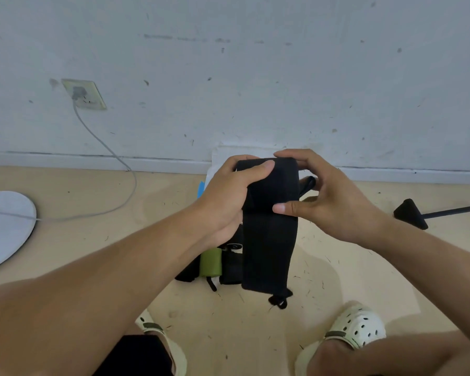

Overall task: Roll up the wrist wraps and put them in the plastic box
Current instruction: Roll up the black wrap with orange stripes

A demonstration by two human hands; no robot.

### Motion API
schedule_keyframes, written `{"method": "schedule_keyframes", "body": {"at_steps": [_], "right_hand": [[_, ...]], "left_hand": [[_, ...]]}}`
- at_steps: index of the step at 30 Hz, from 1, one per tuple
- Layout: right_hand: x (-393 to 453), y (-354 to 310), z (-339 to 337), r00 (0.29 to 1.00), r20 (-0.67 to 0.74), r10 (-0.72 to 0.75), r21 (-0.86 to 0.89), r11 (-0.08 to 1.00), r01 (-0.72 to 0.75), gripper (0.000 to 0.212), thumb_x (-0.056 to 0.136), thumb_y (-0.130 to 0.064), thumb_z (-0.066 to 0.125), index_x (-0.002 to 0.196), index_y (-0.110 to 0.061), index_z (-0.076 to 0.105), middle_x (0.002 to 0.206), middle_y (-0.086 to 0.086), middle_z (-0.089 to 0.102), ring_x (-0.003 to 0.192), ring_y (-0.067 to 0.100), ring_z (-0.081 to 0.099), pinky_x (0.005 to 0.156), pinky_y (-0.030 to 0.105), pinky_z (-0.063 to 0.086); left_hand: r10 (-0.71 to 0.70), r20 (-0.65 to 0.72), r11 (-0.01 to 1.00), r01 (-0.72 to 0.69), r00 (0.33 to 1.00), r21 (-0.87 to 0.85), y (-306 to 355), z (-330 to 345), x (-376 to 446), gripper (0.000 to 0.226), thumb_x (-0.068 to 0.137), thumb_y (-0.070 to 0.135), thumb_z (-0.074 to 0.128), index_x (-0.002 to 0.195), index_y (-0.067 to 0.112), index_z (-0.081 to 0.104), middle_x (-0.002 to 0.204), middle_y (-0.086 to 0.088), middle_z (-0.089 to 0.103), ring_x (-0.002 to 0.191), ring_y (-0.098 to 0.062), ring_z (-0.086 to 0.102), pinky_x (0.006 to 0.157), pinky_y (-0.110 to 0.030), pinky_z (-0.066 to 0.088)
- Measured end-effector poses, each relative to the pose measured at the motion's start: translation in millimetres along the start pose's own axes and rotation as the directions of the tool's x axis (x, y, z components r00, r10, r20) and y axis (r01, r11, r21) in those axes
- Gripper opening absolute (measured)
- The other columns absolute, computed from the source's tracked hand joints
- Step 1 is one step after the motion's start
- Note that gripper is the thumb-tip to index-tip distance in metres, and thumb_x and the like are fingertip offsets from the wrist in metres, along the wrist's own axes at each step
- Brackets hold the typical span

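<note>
A black wrist wrap (pixel 269 240) is held up in front of me, its top end partly rolled and its long tail hanging down to a thumb loop near the floor. My left hand (pixel 228 196) grips the roll from the left, thumb across its front. My right hand (pixel 329 194) pinches it from the right, thumb pressed on the strap. Behind the hands a clear plastic box (pixel 220 158) stands against the wall, mostly hidden. On the floor below lie a green rolled wrap (pixel 210 263) and other black wraps (pixel 229 267).
A white round base (pixel 6 226) with a grey cable (pixel 114 158) running to a wall socket (pixel 84 95) lies at the left. A black stand foot (pixel 410 213) sits at the right. My two feet in pale clogs (pixel 356 329) are at the bottom.
</note>
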State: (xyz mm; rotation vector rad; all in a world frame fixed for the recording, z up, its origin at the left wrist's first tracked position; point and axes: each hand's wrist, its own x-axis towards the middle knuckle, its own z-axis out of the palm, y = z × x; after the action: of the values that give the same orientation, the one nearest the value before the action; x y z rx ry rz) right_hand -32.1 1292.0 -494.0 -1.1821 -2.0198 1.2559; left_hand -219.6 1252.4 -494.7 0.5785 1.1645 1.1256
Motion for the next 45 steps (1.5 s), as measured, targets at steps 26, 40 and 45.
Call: {"method": "schedule_keyframes", "body": {"at_steps": [26,40,45], "right_hand": [[-0.3,-5.9,-2.9,0.999,0.045,-0.014,0.178,0.984,0.006,0.065,0.082,-0.013,0.084,0.135,-0.040,0.057,0.134,-0.019,0.060,0.118,0.011,0.066,0.092,0.038,0.062],[0.6,-2.3,-1.8,0.996,0.045,0.079,0.379,0.921,-0.090,0.055,0.085,-0.013,0.078,0.136,-0.024,0.059,0.135,-0.003,0.064,0.104,0.030,0.074,0.087,0.035,0.062],[0.0,-2.3,-1.8,0.999,-0.001,0.033,0.314,0.949,-0.031,0.059,0.085,-0.005,0.080,0.134,-0.030,0.057,0.130,-0.009,0.065,0.097,0.024,0.073,0.089,0.034,0.061]], "left_hand": [[0.055,-0.010,0.998,-0.054,0.998,0.038,3.7,-3.5,2.9,0.040,0.089,0.026,0.079,0.125,0.013,0.066,0.116,-0.009,0.074,0.109,-0.027,0.073,0.091,-0.041,0.062],[0.125,0.052,0.984,-0.130,0.991,0.124,3.5,-5.7,2.4,0.038,0.088,0.026,0.080,0.122,0.019,0.065,0.112,-0.004,0.070,0.095,-0.017,0.072,0.078,-0.030,0.062],[0.126,0.044,0.985,-0.131,0.991,0.113,4.2,-4.8,3.2,0.041,0.086,0.029,0.082,0.122,0.019,0.065,0.106,0.001,0.071,0.091,-0.013,0.074,0.074,-0.028,0.061]]}}
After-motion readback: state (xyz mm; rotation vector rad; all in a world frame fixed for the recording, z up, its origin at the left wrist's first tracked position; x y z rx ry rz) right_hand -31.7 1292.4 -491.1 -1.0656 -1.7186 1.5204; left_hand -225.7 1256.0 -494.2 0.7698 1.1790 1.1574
